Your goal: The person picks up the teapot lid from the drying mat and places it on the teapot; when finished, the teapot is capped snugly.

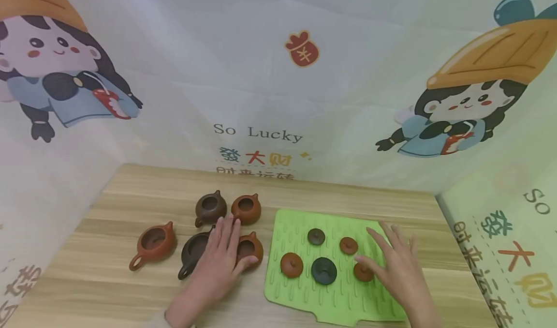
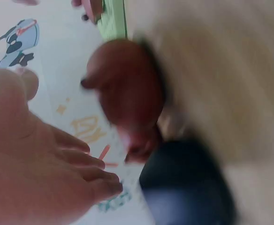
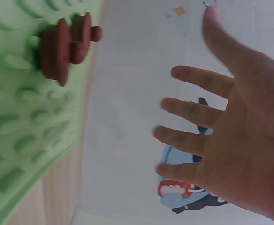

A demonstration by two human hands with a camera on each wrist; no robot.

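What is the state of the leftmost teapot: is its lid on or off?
Off. In the head view, the teapot has its round mouth uncovered, so its inside is visible.

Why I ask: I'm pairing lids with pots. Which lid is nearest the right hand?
The rightmost lid in the head view, orange-brown: the right hand partly covers it there, while the other four show whole.

**Partly Out of Sight**

The left hand (image 1: 217,266) is partly hiding the black teapot (image 1: 190,256) and the reddish teapot (image 1: 257,248) near the left edge of the green mat (image 1: 335,304); the right hand (image 1: 402,267) is covering its right edge. In the left wrist view, a dark pot (image 2: 184,180), probably the black one, is blurring.
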